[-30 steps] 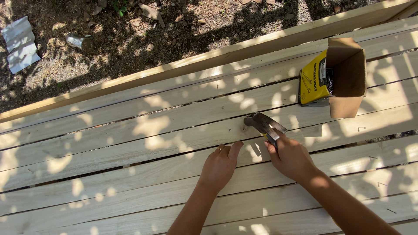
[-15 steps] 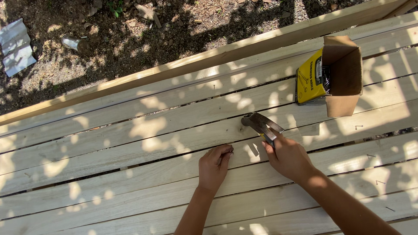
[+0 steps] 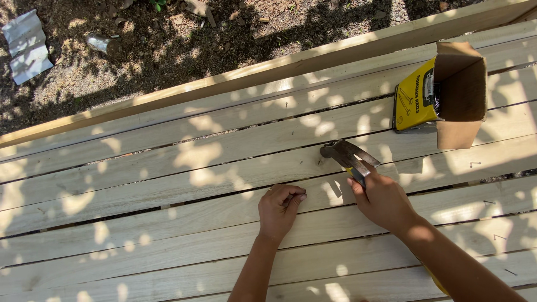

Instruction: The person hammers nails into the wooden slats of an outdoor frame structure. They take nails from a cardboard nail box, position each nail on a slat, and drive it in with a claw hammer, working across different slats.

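1. The surface [image 3: 168, 223] is a deck made of long, pale wood boards. They lie side by side with thin dark gaps between them.
2. Sun and leaf shadows make bright and dark spots all over the boards.
3. A long wood beam [image 3: 279, 67] runs along the far edge of the boards.
4. Past the beam is bare dirt ground [image 3: 184, 45] with small stones and bits of wood. This is outdoors.
5. A bent piece of grey metal sheet [image 3: 25, 47] lies on the dirt at the far left. A small crushed can [image 3: 103, 43] lies near it.
6. The left hand [image 3: 281, 208] is curled up tight, with its fingertips pinched together and pressed down on a board. What it pinches is too small to tell.
7. The right hand [image 3: 382, 198] is closed around the handle of a hammer [image 3: 348, 155]. The hammer head is just above the boards, a little past the left hand and to its right.
8. An open cardboard box [image 3: 447, 95] with a yellow side sits on the boards, near the hammer, on the far right.
9. A few small nails [image 3: 475, 164] stick up out of the boards at the right.
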Demonstrator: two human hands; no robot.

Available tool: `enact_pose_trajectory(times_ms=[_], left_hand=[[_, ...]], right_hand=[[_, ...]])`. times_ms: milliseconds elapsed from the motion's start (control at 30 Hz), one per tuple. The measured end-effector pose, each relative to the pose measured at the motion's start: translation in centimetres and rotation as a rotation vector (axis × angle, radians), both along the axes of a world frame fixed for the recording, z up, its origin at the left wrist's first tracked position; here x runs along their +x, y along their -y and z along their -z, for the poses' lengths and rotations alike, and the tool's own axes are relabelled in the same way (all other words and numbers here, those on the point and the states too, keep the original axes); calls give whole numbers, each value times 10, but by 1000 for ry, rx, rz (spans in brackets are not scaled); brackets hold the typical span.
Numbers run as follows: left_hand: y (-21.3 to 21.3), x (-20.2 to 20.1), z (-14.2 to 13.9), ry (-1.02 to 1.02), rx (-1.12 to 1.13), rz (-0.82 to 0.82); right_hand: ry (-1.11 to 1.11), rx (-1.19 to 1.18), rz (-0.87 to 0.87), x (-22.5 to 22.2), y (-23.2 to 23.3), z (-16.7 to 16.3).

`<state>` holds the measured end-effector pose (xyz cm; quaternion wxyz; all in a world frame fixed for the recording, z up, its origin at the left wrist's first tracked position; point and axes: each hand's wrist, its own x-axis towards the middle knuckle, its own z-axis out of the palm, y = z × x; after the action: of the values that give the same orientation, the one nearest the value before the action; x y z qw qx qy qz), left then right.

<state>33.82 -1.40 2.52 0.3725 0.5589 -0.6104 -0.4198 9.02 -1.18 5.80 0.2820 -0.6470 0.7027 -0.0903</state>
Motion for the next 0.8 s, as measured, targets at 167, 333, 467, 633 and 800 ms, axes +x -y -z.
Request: enact_pose_trajectory(times_ms=[167,333,467,633,800], left_hand=[[2,-5,-3,105,-68,-1],[3,-6,-4,155,-34,-10],[2,-7,-5,171,-59,-4],[2,-8,-6,199,-79,-13],[1,-8,-4,200,-124,-7]], right_hand=[[48,-11,8,-1,1,-1],[6,25,-2,0,3,-2],[16,26,4,0,4,-2],[4,36,10,1,4,-3],[9,58,21,0,4,-3]])
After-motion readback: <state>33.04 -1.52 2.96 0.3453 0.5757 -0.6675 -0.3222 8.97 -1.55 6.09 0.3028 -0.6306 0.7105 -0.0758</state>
